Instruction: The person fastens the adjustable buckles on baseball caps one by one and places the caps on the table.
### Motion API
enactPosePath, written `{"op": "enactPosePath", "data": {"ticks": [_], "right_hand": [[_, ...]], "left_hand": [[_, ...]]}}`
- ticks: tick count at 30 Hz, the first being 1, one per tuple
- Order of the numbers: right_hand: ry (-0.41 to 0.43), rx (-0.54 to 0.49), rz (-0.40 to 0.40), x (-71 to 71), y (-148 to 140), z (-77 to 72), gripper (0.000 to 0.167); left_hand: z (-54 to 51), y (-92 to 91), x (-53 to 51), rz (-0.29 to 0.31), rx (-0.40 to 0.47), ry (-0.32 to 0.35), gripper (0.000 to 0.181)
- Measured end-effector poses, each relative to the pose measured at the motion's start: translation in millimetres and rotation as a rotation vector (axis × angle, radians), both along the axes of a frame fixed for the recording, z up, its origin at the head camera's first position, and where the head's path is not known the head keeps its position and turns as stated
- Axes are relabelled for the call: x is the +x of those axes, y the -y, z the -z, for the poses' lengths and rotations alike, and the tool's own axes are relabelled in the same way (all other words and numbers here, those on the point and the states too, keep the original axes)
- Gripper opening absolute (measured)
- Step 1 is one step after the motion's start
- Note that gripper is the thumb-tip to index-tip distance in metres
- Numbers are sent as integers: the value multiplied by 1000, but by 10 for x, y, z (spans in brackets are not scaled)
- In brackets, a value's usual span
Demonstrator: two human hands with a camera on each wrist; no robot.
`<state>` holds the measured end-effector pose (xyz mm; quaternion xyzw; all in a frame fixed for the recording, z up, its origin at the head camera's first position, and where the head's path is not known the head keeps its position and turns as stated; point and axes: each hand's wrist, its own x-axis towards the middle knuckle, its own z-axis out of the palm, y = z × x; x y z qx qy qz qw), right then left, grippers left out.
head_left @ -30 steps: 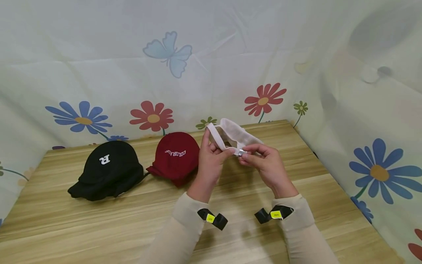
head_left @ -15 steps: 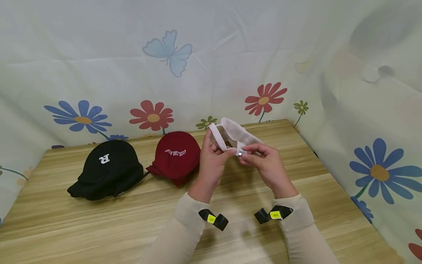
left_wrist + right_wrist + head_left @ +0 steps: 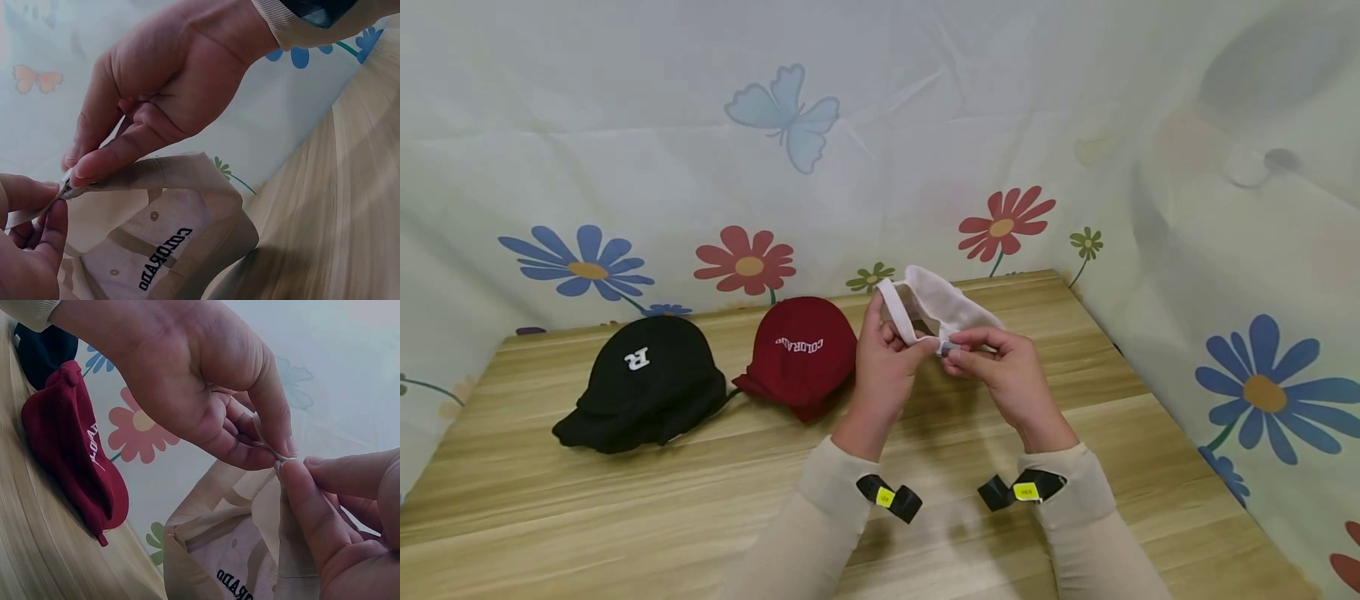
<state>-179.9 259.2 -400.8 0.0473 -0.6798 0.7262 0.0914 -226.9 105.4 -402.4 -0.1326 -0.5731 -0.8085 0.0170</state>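
Between both hands is a pale pinkish-white baseball cap (image 3: pixel 955 304), held above the table with its back strap (image 3: pixel 898 312) towards me. My left hand (image 3: pixel 883 371) pinches the strap near a small metal buckle (image 3: pixel 949 347). At the buckle, thumb and fingers of my right hand (image 3: pixel 1011 367) grip the strap's end. The left wrist view shows the fingertips of both hands meeting at the buckle, with the cap's inside (image 3: pixel 169 215) below and dark COLORADO lettering seen reversed. Fingertips hide part of the buckle in the right wrist view.
A dark red cap (image 3: pixel 805 354) marked COLORADO sits on the wooden table (image 3: pixel 737 517), left of my left hand. Farther left rests a black cap (image 3: pixel 651 383) with a white R. Behind the table hangs a flower-printed curtain (image 3: pixel 887 150).
The metal buckle has tilted slightly between the fingers and looks darker now. My left hand has shifted a little to the right; both hands keep their grip on the strap.
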Motion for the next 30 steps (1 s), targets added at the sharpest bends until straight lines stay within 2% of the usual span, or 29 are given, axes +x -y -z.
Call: {"op": "enactPosePath", "data": {"ticks": [16,23,30], "right_hand": [[20,37,46,19,15,-38,26],[16,56,36,19,20,-43,27],[-32,-75,-38,15,-12,7,24]], "left_hand": [[-5,6,35,10,-61,-8,96],[24,-12,12,-12,-17,-8,95],[38,-51,27,-7,87,16,95]]}}
